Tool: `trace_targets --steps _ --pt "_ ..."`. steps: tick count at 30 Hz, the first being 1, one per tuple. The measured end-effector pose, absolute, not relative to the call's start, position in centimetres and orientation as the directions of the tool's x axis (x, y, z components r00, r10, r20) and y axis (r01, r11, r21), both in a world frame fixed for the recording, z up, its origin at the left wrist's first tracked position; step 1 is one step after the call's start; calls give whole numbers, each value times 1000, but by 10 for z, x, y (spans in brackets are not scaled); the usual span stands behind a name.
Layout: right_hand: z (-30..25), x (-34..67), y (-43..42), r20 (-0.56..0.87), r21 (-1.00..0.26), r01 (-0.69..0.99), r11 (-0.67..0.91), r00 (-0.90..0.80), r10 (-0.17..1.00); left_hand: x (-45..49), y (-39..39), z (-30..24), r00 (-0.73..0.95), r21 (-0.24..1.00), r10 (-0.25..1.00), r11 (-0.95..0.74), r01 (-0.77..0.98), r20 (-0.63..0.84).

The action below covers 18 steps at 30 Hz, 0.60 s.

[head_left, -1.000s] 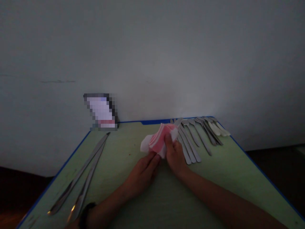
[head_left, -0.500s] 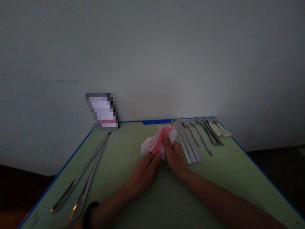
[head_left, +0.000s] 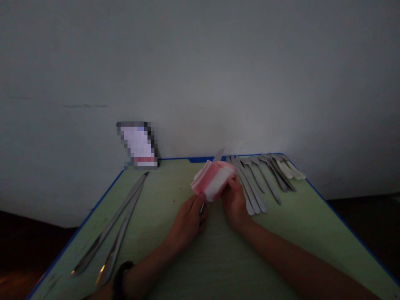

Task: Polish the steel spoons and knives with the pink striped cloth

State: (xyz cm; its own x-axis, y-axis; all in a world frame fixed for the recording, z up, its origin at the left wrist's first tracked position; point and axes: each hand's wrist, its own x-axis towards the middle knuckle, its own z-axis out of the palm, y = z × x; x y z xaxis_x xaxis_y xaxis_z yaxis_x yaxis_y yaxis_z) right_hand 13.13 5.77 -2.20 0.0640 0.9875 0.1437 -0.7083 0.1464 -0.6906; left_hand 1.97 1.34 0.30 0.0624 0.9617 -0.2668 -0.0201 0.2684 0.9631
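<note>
My left hand [head_left: 189, 216] is closed around the handle of a table knife [head_left: 219, 154]. The blade's tip sticks out beyond a pink-and-white striped cloth [head_left: 213, 180], which covers the middle of the knife. My right hand [head_left: 235, 203] grips the cloth from the right side, its fingers partly hidden by the folds. Just right of that hand, several table knives [head_left: 250, 187] lie side by side. Two long metal utensils [head_left: 120, 225] rest on the left, touching at their far ends.
Spoons [head_left: 265, 183], a cluster of dark-handled cutlery [head_left: 278, 175] and white-handled pieces [head_left: 289, 168] lie at the back right. A phone [head_left: 139, 143] with a blurred screen leans on the wall [head_left: 200, 83]. Blue edging borders the green table [head_left: 200, 262].
The cloth has turned and spread wider over the knife, and the blade's tip now points further left. My right hand has shifted from thumb-on-top to holding the cloth's right side.
</note>
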Motion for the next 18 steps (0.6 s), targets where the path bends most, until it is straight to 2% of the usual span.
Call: trace_targets --steps 6,18 --pt "-27 132 55 102 -774 -620 132 84 991 20 14 2 82 963 964 259 -69 -253" --pt "-29 136 53 -1 -875 -482 37 78 997 19 13 -3 154 973 962 231 -4 -227"
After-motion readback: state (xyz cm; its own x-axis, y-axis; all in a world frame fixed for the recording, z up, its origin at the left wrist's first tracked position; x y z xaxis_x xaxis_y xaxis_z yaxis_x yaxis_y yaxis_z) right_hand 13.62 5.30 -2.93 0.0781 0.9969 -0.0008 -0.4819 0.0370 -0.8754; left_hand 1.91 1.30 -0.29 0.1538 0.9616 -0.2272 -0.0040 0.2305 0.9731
